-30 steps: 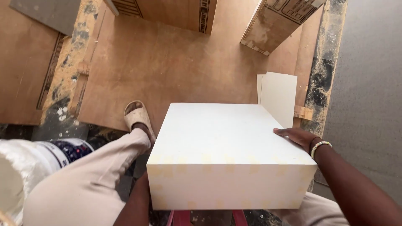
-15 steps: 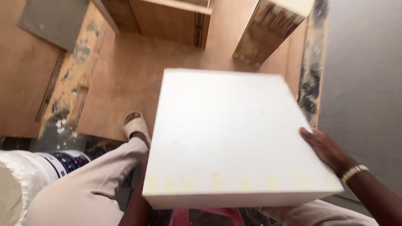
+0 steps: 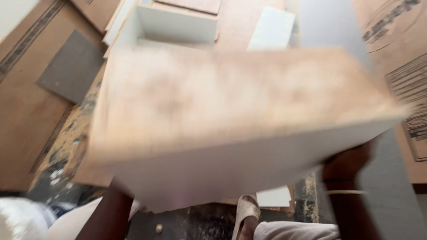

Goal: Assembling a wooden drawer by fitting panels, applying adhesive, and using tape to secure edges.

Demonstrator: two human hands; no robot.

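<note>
Box (image 3: pixel 231 129) now tipped up, brown underside showing.

Carpentry workshop, plywood sheets (image 3: pixel 26 120) on the floor, open white cabinet box (image 3: pixel 175 24), paint-spattered boards (image 3: pixel 66 142)

Cardboard-covered floor (image 3: pixel 26 120) with seemingly white panels (image 3: pixel 272 30)

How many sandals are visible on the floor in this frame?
1: a pale sandal at bottom centre, below the big blurred box held up by the right hand. A second one may be hidden behind the box.
</note>
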